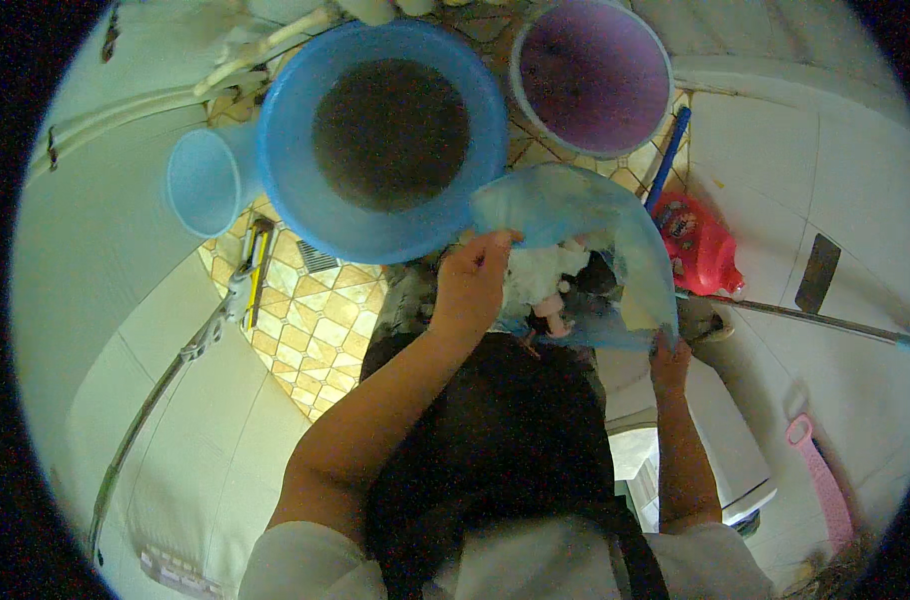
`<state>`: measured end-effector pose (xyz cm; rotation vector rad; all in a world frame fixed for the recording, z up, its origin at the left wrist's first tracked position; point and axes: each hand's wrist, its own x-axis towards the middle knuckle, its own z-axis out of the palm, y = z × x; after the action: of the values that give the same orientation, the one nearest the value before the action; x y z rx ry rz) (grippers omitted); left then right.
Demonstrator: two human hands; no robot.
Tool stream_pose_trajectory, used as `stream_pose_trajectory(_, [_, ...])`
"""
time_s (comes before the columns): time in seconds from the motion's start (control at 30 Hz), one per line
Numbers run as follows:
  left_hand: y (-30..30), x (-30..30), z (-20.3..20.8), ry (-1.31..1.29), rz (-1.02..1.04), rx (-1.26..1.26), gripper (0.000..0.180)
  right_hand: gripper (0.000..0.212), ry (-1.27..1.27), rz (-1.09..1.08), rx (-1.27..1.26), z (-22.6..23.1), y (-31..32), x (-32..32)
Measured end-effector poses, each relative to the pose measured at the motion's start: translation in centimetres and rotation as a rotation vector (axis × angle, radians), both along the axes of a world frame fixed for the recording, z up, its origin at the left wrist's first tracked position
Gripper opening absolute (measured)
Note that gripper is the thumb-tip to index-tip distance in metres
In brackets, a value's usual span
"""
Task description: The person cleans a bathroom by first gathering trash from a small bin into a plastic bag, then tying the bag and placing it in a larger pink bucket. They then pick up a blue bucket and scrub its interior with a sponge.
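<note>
My left hand [472, 284] is closed on the near left rim of a translucent blue basin [647, 250]. At its lower right edge my right hand [670, 364] grips the same basin. The basin is held in front of my dark apron, with its far side raised. Inside lie crumpled items that look like clothes: a white cloth [540, 272], a dark piece and a pinkish one. Just beyond my left hand stands a large blue tub [282, 150] holding dark, murky water [392, 135]. The basin's far edge overlaps the tub's rim in this view.
A purple bucket [595, 80] stands at the far right, near a red detergent bottle [693, 245]. Left of the tub is a small light-blue bucket [205, 183]. A long-handled mop [237, 295] leans at the left by a floor drain [318, 257]. A pink strap [825, 485] hangs at the right wall.
</note>
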<state>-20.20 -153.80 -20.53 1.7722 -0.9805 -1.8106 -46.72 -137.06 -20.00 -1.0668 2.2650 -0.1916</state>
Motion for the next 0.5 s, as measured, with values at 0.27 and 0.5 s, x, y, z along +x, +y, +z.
stream_pose_trajectory(0.27, [2.6, 8.7, 5.9, -0.051, -0.288, -0.125, 0.027, 0.015, -0.030, -0.050, 0.073, 9.3, 6.9, 6.2])
stream_pose_trajectory(0.5, [4.1, 16.9, 10.9, -0.127, -0.464, -0.084, 0.028, 0.021, -0.413, -0.693, -0.270, 16.2, 6.3, 14.6])
